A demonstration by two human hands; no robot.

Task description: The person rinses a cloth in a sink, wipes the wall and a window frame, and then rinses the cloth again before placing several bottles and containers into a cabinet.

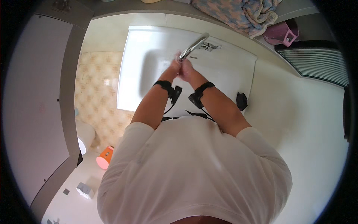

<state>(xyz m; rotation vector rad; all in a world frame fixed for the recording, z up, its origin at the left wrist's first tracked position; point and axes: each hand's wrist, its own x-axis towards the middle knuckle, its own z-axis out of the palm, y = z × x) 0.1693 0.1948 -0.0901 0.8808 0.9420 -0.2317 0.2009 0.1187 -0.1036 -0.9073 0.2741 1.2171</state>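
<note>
My left hand (173,68) and my right hand (187,71) are close together under the spout of a chrome faucet (195,46). They are over a white washbasin (149,79), toward its far side. The spout covers part of both hands and the fingers are blurred, so I cannot see whether they hold anything. Light streaks and splashes show around them. Each forearm wears a black strap with a small black device and a cable. A small black object (241,101) lies on the basin's right rim.
A ledge behind the basin holds a pink-and-blue patterned towel (231,15) and a pink plastic container (280,34). A slatted panel (315,61) is at far right. On the left are a door (35,97), tan tiled floor (99,86) and an orange bin (105,157).
</note>
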